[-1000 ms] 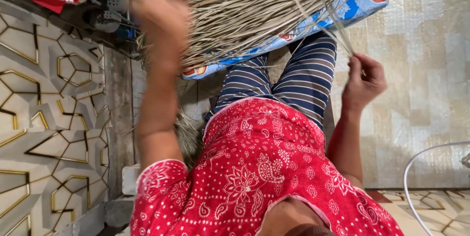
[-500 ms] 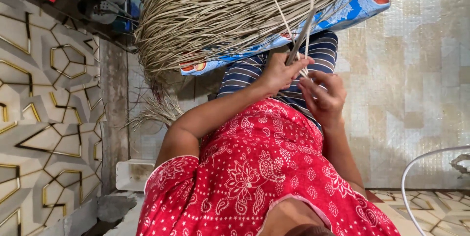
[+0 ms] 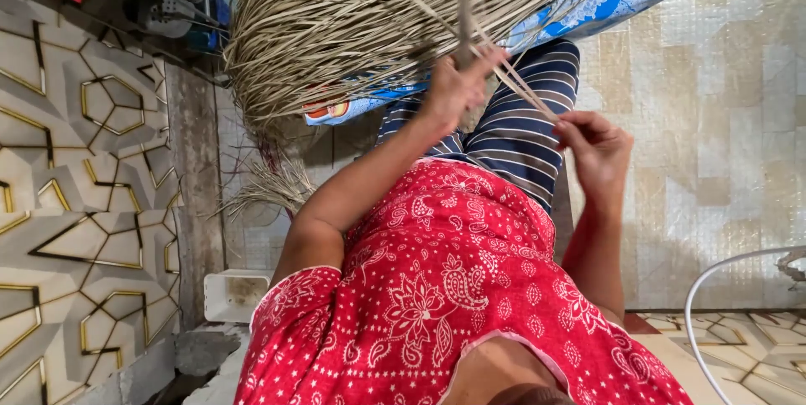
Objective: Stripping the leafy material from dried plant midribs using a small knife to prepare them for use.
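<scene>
Head view: even, soft daylight, bright on the pale woven mat (image 3: 739,120) at right, dimmer in the shadowed top-left corner; no hard shadows or glare; sharp through the centre, slight motion softness on the thin straw strands (image 3: 520,86), mild wide-angle stretch at the edges.

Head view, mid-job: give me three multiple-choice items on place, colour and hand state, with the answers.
1. Where does the big bundle of tan dried straw strips lie?
A. on the blue patterned cloth
B. in the small white box
C. on the white hose

2. What colour is the person's patterned top?
A. green
B. red
C. yellow

3. What is the left hand doing?
A. resting flat on the floor
B. hanging free
C. gripping strips

Answers: 1 A, the cloth shows under the bundle's edge. 2 B, red with white print. 3 C, its fingers close on strips that run across to the right hand.
</scene>
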